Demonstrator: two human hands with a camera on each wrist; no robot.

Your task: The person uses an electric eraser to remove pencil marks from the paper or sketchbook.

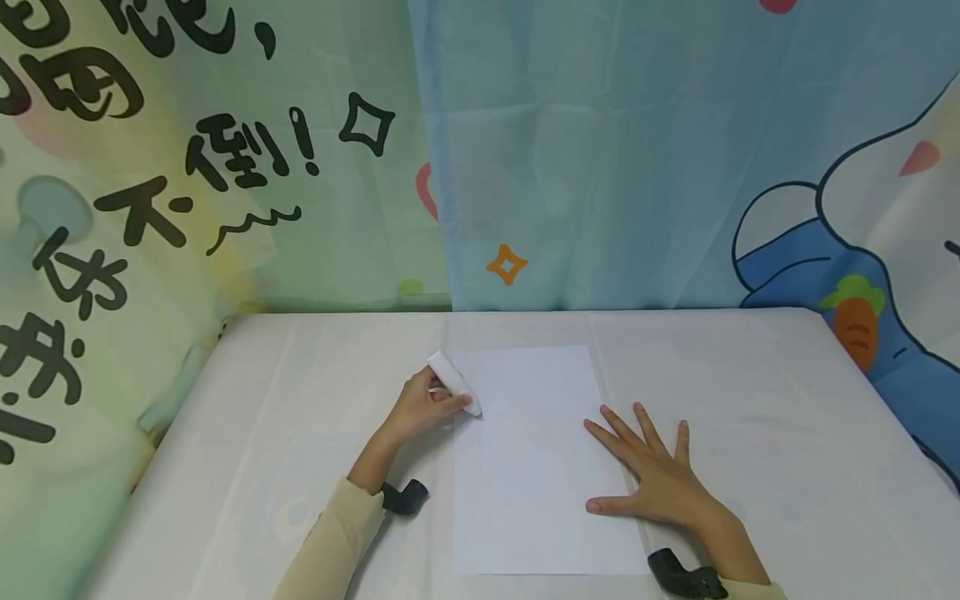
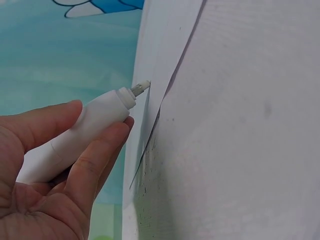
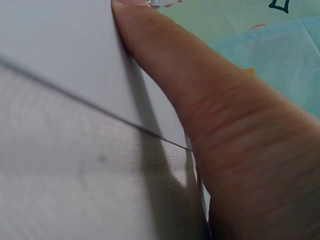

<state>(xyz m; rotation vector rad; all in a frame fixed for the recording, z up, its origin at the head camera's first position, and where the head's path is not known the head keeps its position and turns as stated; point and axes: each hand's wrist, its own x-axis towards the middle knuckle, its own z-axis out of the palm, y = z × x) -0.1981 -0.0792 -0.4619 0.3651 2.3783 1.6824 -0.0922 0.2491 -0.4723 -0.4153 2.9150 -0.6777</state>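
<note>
My left fingers [image 2: 95, 160] clamp white pen [image 1: 452, 377]: probably light, stiff; best held mid-length. My right fingers [image 1: 611, 442], spread apart, touch paper [image 1: 532, 467]: likely thin, easily creased; press flat.

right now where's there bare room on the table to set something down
The table is bare left of the left hand, right of the right hand, and beyond the paper. Crowded along the paper's sides: the left hand holds a white pen-shaped tool at one, the right hand spreads over the other.
</note>
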